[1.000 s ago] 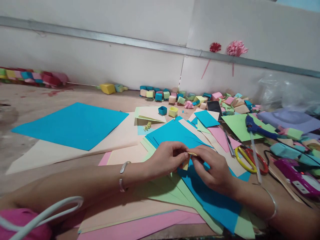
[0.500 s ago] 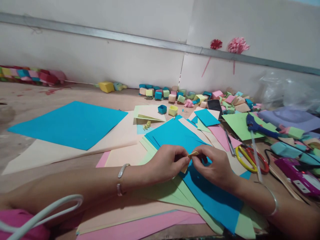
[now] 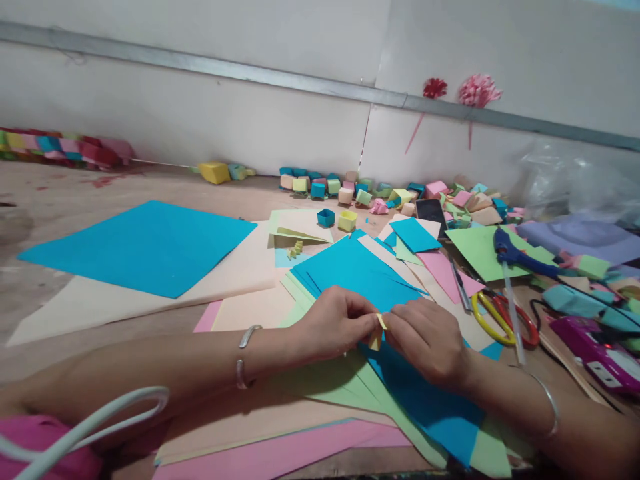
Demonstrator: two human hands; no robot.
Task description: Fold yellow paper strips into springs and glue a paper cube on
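Between my two hands is a small pale-yellow paper strip [image 3: 376, 341], folded or bent, its lower end hanging down. My left hand [image 3: 337, 325] pinches it between thumb and fingers from the left. From the other side my right hand [image 3: 429, 339] grips its upper end, with the knuckles turned up. Both hands are above a stack of blue paper sheets [image 3: 345, 267], which lies across light-green sheets [image 3: 330, 387]. Just beyond are small yellow folded paper pieces [image 3: 295, 250], a blue paper box [image 3: 326, 217] and a yellow paper box [image 3: 347, 221].
At the right lie scissors [image 3: 493, 320], a pen [image 3: 460, 285], a blue glue gun [image 3: 523, 255] and a magenta power strip [image 3: 595, 353]. A large blue sheet [image 3: 145, 247] is at the left. Small paper boxes [image 3: 345, 195] and a phone [image 3: 431, 217] stand near the wall.
My right hand has rolled over, its knuckles now facing up and its fingers closer together. The yellow paper strip has turned with it. My left hand stays nearly in place.
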